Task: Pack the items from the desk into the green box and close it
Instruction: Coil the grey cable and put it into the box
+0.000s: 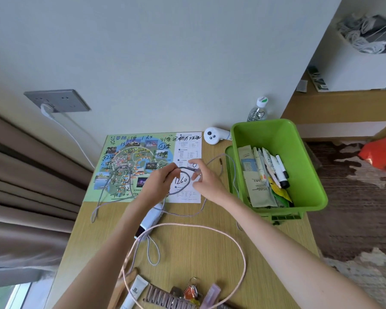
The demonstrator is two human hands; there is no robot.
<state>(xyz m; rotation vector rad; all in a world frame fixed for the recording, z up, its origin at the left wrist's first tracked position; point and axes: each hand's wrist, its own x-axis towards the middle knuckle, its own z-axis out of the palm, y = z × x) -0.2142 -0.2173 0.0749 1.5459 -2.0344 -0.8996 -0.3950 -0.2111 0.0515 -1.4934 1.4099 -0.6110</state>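
On the desk [198, 241], the green box [283, 139] sits right of centre. Centre frame, the left hand [158, 181] pinches a loop of the grey cable [185, 167]; its plug end reaches the blurred fingers of the right hand [207, 182], grip unclear.

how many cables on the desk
2: a grey-purple cable coiled in the left hand, its end at the right hand, and a pink cable looped on the near desk. The loop by the power bank may be a third.
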